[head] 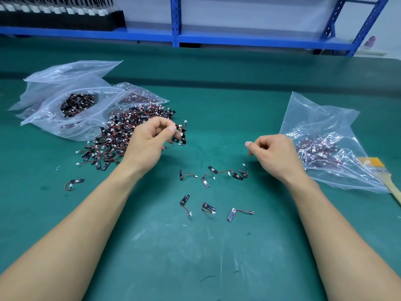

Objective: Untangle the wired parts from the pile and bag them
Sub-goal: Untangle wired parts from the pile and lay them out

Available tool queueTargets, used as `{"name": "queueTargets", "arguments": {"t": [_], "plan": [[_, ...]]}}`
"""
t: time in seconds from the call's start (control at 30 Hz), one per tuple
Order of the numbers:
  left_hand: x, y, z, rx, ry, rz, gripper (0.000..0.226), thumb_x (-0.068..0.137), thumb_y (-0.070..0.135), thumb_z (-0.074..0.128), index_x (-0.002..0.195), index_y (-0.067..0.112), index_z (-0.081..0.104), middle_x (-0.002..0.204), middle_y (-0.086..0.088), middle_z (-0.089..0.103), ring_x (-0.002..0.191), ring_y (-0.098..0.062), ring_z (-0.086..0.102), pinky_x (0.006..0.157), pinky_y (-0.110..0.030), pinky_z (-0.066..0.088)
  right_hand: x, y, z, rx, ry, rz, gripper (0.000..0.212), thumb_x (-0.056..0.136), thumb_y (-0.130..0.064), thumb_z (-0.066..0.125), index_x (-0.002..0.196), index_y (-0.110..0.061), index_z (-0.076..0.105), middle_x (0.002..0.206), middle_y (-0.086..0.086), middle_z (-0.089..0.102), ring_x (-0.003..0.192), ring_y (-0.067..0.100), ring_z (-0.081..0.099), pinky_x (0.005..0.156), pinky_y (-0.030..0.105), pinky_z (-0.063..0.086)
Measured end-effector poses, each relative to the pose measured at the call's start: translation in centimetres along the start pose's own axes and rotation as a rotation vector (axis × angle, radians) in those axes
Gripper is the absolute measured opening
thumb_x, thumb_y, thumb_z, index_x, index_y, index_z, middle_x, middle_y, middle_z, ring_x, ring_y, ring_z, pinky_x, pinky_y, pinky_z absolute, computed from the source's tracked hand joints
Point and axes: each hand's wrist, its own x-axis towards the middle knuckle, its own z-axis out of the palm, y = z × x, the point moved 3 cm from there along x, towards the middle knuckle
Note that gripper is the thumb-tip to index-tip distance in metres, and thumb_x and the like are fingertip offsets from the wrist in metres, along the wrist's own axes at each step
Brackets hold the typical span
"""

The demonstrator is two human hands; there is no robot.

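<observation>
**As one clump is lifted clear: bench stock, listed near to far**

Where the green mat (pixel 195 257) lies nearest the person, three separated parts (pixel 208 207) are laid out singly, each a small black board with a short red-and-black lead and a white plug. Just beyond them, a second loose row (pixel 225 173) is spread, and one stray part (pixel 74 183) is set well to the left.

Left hand (pixel 149 140): raised above the mat; a small clump (pixel 181 135) of still-tangled parts is pinched between thumb and forefinger. The clump hangs from the fingertips on their right side, with its length running roughly downward.

Right hand (pixel 275 153): held apart from the clump, across an open gap to its right. Its fingers are curled in with the thumb tip against the forefinger, and nothing is seen between them. The clump lies to the left of these fingers, so a leftward reach is judged to be needed.

Main pile (pixel 121 135): behind the left hand, largely unsorted.

Clear bag (pixel 325 144): behind the right hand, partly filled; the right hand is the nearer.

Further bags (pixel 71 105), brush (pixel 377 168), blue shelving (pixel 175 22).
</observation>
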Motion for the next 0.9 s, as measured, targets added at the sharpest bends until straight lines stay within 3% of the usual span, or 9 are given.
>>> {"name": "queueTargets", "arguments": {"t": [0.13,0.27,0.33,0.5,0.67,0.9], "plan": [[-0.4,0.3,0.9,-0.103,-0.054,-0.039,0.018,0.1,0.011,0.055,0.086,0.02,0.063,0.08,0.006,0.074,0.071,-0.01,0.063,0.06,-0.02,0.048,-0.4,-1.2,0.1,0.126,0.0,-0.083,0.028,0.091,-0.031,0.068,0.066,-0.019,0.069,0.053,-0.011,0.055,0.047,0.006,0.039,0.05,0.017,0.032],[-1.1,0.6,2.1,-0.201,-0.122,-0.094,0.016,0.1,0.01,0.056,0.087,0.016,0.064,0.082,0.0,0.074,0.072,-0.013,0.064,0.059,-0.02,0.051,-1.4,-3.5,0.4,0.275,-0.052,-0.235,0.01,0.09,-0.027,0.071,0.08,-0.028,0.072,0.067,-0.022,0.065,0.05,0.006,0.04,0.053,0.011,0.032],[-1.4,0.9,2.7,-0.243,-0.151,-0.116,0.016,0.1,0.009,0.056,0.087,0.014,0.064,0.082,-0.002,0.074,0.071,-0.013,0.064,0.06,-0.02,0.052,-2.1,-4.6,0.7,0.326,-0.076,-0.304,0.006,0.086,-0.029,0.07,0.089,-0.027,0.074,0.073,-0.024,0.067,0.054,0.006,0.044,0.056,0.012,0.035],[-2.2,1.4,4.0,-0.317,-0.218,-0.161,0.014,0.1,0.009,0.055,0.089,0.012,0.064,0.083,-0.005,0.074,0.07,-0.014,0.065,0.062,-0.021,0.054,-3.5,-6.4,1.6,0.4,-0.091,-0.45,0.023,0.08,-0.023,0.079,0.099,-0.022,0.066,0.086,-0.01,0.071,0.07,0.013,0.065,0.052,0.028,0.049],[-2.8,1.6,4.8,-0.378,-0.264,-0.207,0.012,0.099,0.009,0.054,0.09,0.01,0.062,0.082,-0.003,0.074,0.07,-0.014,0.068,0.067,-0.022,0.057,-3.7,-6.7,1.9,0.377,-0.024,-0.518,0.034,0.076,-0.028,0.086,0.101,-0.018,0.065,0.087,-0.008,0.071,0.07,0.014,0.068,0.05,0.027,0.051],[-3.2,1.9,5.1,-0.375,-0.251,-0.21,0.01,0.098,0.006,0.057,0.091,0.009,0.063,0.078,-0.005,0.075,0.072,-0.019,0.072,0.066,-0.021,0.057,-3.7,-6.7,2.2,0.373,0.022,-0.503,0.013,0.081,-0.015,0.083,0.091,-0.017,0.074,0.079,-0.011,0.073,0.068,0.01,0.069,0.056,0.02,0.051]]}}
